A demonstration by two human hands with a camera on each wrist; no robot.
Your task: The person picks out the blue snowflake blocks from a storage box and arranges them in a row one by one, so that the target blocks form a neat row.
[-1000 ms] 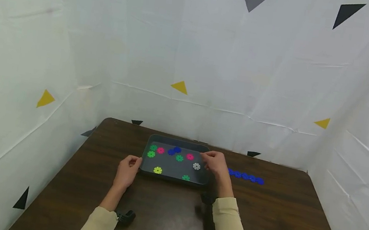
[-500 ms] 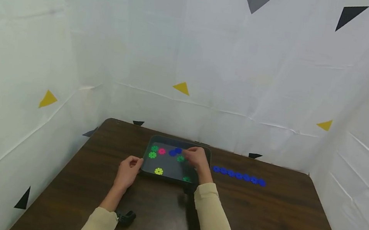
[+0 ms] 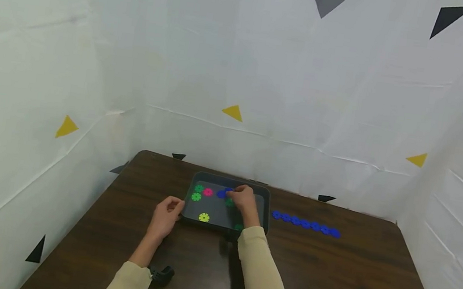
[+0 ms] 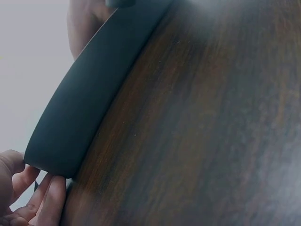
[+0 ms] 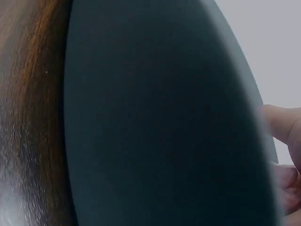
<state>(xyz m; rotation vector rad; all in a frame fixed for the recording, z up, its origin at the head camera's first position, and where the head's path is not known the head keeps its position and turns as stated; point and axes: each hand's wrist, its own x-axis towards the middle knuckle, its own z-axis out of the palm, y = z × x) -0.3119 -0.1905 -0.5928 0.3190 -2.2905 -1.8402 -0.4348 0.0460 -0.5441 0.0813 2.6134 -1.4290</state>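
A dark grey tray (image 3: 212,222) stands on the table, with notched plastic discs lying in it. My left hand (image 3: 165,215) pinches its near left corner; in the left wrist view the thumb lies at the rim and the fingers under the corner. My right hand (image 3: 243,201) reaches into the tray, thumb and fingertips right at two overlapping blue discs (image 3: 221,194); I cannot tell whether one is pinched. In the right wrist view the tray wall (image 5: 164,113) hides those fingertips. A green disc (image 3: 229,203) lies partly under the right hand.
A row of several blue discs (image 3: 305,223) lies on the table (image 3: 351,267) right of the tray. Elsewhere in the tray are a pink disc (image 3: 207,192), a yellow disc (image 3: 204,217) and green discs (image 3: 196,197). A white sheet (image 3: 281,97) hangs behind the table.
My right hand has moved left from the tray's right side to the blue discs. Its forearm now covers the white disc. The blue row shows fully. The left hand keeps its place.
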